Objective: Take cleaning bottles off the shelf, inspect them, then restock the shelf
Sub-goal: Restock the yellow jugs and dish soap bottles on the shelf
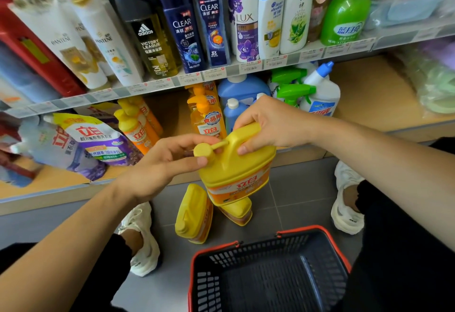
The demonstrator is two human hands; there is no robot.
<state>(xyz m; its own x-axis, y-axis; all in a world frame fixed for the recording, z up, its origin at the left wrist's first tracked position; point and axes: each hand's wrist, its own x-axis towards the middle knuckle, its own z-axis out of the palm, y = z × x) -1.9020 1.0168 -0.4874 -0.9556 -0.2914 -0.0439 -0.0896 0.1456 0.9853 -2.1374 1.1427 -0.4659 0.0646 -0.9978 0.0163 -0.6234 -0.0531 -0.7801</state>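
Shop shelf (364,90) ahead: my right hand (266,124) grips the yellow bottle (236,171) by its handle, steadying it; left hand (167,161) pinches the cap (203,151), presumably testing the seal.

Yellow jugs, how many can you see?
3: held jug, gripped by left hand and right hand; left floor jug; right floor jug, partly hidden behind the held jug. More may be hidden.

A blue basket (258,247) with a red rim sits on the grey tiled floor (300,183). Shampoo bottles (182,23) line up above price tags (211,71).
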